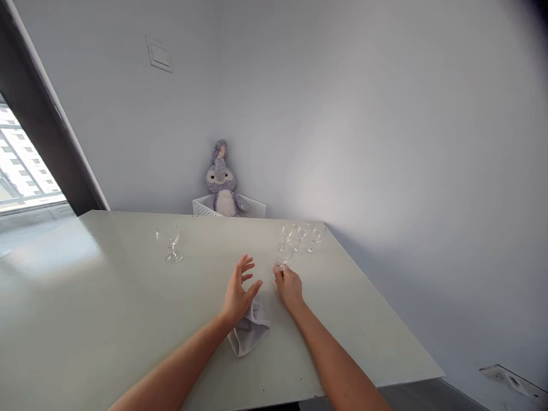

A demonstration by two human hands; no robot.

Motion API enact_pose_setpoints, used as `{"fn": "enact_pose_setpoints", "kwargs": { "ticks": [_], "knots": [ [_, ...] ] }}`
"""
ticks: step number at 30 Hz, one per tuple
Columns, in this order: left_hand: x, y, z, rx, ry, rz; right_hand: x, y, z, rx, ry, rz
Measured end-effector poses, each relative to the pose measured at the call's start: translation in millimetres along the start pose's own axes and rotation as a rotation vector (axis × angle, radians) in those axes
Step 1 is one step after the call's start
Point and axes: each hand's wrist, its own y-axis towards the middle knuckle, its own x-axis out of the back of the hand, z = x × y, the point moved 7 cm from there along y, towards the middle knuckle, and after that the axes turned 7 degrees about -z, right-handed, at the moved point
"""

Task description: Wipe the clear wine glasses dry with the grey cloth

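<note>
My right hand (290,287) is closed around the lower part of a small clear stemmed glass (283,252), which stands up above the fingers. To its left, my left hand (240,291) hovers with its fingers apart and nothing in them. Below that hand a crumpled grey cloth (250,335) with a white edge lies on the table, partly covered by the wrist. Three more stemmed glasses are grouped just beyond my right hand: a left one (287,230), a middle one (302,231) and a right one (318,232). Their lower parts are partly overlapped.
A larger stemmed glass (172,249) stands alone on the left of the pale table (107,319). Behind the far edge, a purple plush toy (225,185) sits in a white perforated basket (256,209). The wall (385,171) runs along the table's right side.
</note>
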Motion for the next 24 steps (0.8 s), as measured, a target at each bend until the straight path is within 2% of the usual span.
{"fn": "enact_pose_setpoints", "kwargs": {
  "ticks": [3, 7, 10, 18, 24],
  "knots": [
    [15.8, 9, 16, 0.054, -0.008, -0.125, 2, 14, -27, -0.174, -0.023, -0.004],
    [27.3, 18, 45, 0.16, -0.109, -0.209, 4, 31, -45, -0.238, -0.06, -0.015],
    [32.1, 21, 58, 0.234, -0.196, -0.262, 7, 43, -52, -0.273, -0.075, -0.019],
    [39.7, 21, 57, 0.285, -0.25, -0.331, 2, 59, -57, -0.316, -0.057, -0.016],
    [46.7, 23, 61, 0.268, -0.246, -0.4, 6, 53, -59, -0.305, -0.006, -0.048]
  ]
}}
